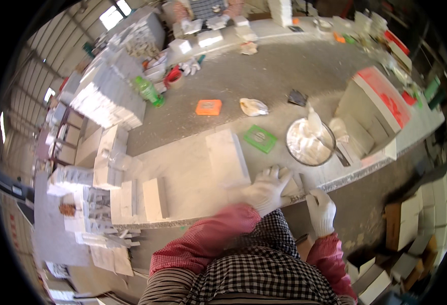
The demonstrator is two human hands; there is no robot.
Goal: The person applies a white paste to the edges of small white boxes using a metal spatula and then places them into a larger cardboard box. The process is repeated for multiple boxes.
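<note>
My left hand (266,191), in a white glove, reaches across the front of the white stone slab. Between its fingers and thumb is a small pale stone piece (293,187) by the slab's front edge, partly hidden by the glove. Just right of it is my right hand (321,211), also gloved, its fingers closed in a pinch at the edge. A thin dark strip shows near those fingertips, too small to name. Left of my left hand lies a thick white stone block (227,157). A bowl of white paste (305,146) with a spatula (342,156) stands beyond my hands.
A green box (260,139), an orange box (209,107) and a dark square pad (297,97) lie farther back. An open carton (368,114) stands at right. Two narrow blocks (155,198) lie at left, near stacked white tiles (106,91) and a green bottle (149,91). Another person works opposite.
</note>
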